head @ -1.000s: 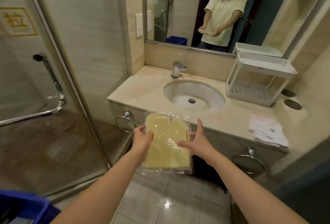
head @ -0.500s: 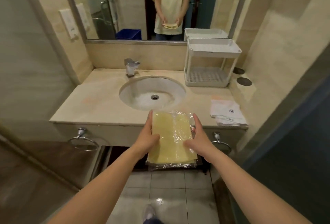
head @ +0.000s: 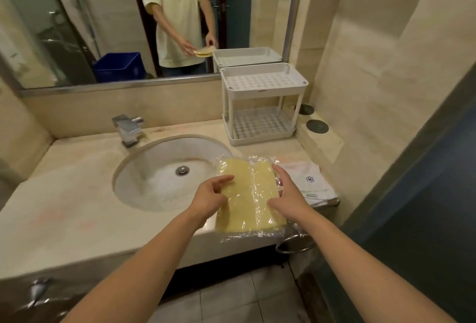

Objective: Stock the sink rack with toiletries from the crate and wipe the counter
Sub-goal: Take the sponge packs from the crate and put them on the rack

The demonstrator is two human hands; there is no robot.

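Hands both extended over counter (head: 77, 209) front edge, left hand (head: 210, 200) and right hand (head: 289, 197) pinching yellow cloth pack (head: 248, 193) by its sides, held flat. Pack overhangs edge, right of sink (head: 154, 178); its wrapper print unreadable

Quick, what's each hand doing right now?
Left hand: closed on the left edge of the wrapped yellow cloth pack.
Right hand: closed on the pack's right edge.
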